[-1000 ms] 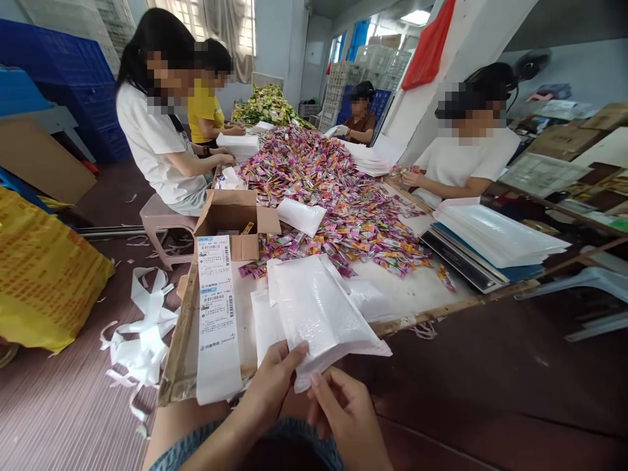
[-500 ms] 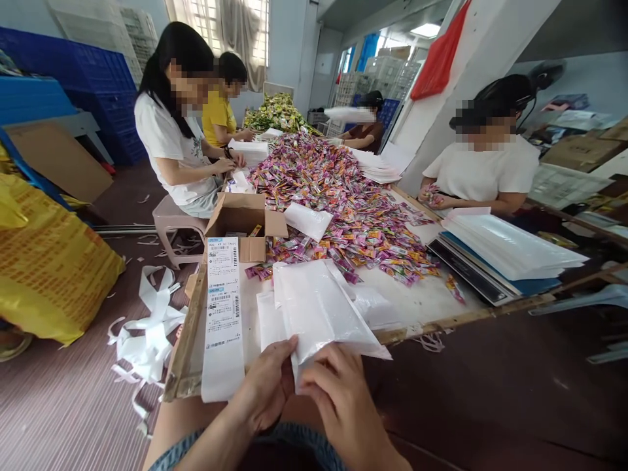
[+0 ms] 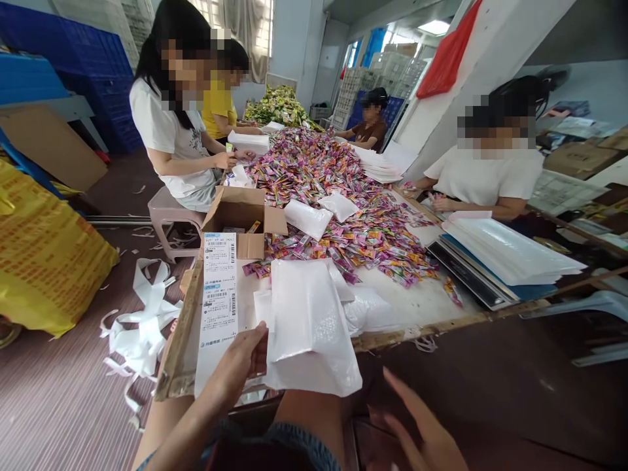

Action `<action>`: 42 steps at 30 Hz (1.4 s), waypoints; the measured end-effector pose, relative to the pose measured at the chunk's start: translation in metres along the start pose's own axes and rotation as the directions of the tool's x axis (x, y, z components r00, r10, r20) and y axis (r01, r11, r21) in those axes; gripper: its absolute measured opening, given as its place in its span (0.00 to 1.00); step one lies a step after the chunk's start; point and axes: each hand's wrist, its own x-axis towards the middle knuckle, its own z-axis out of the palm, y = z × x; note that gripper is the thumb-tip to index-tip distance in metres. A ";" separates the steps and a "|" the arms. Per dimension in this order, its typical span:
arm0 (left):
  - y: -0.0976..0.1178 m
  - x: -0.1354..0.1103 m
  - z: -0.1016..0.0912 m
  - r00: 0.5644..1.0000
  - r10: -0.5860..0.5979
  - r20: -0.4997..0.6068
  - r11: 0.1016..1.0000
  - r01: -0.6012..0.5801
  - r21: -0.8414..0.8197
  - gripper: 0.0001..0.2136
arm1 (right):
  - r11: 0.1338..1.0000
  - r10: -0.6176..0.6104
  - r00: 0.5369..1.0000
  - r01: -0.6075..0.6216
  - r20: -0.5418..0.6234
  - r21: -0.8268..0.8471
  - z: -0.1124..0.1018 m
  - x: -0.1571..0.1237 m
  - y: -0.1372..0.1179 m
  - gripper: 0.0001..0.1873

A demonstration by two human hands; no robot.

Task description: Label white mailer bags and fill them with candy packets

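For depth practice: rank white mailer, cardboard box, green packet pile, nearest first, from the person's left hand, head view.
1. white mailer, in the left hand
2. cardboard box, left edge
3. green packet pile, far end

four other people sit round the surface (image 3: 422,297): two on the left (image 3: 161,131) (image 3: 218,108), one at the far end (image 3: 370,127), one on the right (image 3: 485,176). two of the wearer's own hands show, a left hand (image 3: 240,366) and a right hand (image 3: 422,425). there is one open cardboard box (image 3: 240,212), one long label strip (image 3: 218,294), two filled white pouches (image 3: 307,218), one big heap of pink sachets (image 3: 318,170), one greenish heap (image 3: 277,104), one yellow sack (image 3: 44,261) and one stool (image 3: 164,209). the white mailers (image 3: 309,320) at the near edge overlap too much to count.
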 end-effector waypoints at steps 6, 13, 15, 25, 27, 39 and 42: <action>-0.018 0.001 -0.034 0.775 0.580 0.253 0.504 -0.585 0.636 0.22 | 0.469 -0.803 0.531 0.843 0.269 -0.265 0.044 0.083 -0.028 0.29; -0.023 0.007 -0.046 0.562 0.563 0.606 0.158 -0.793 0.588 0.20 | 0.546 -0.826 0.557 0.828 0.085 -0.126 0.040 0.073 -0.027 0.18; -0.023 0.005 -0.034 0.702 0.596 0.391 0.432 -0.690 0.581 0.09 | 0.733 -0.680 0.727 0.677 -0.095 -0.070 0.048 0.060 -0.027 0.12; -0.040 0.019 0.005 0.962 0.263 -0.074 0.907 -0.221 0.359 0.22 | 0.530 0.378 0.833 -0.552 0.404 0.643 0.082 0.025 -0.037 0.24; -0.037 0.022 0.004 0.962 0.263 -0.075 0.916 -0.225 0.332 0.19 | 0.442 0.362 0.746 -0.665 0.559 0.602 0.077 0.024 -0.040 0.24; 0.012 0.115 0.021 0.810 0.586 -0.023 0.562 -0.387 0.731 0.32 | 0.445 0.327 0.944 -0.197 0.047 0.873 0.041 0.192 -0.025 0.29; 0.020 0.146 0.027 0.754 0.657 -0.021 0.513 -0.426 0.745 0.17 | 0.600 0.394 0.914 -0.334 0.094 0.727 0.061 0.231 -0.009 0.27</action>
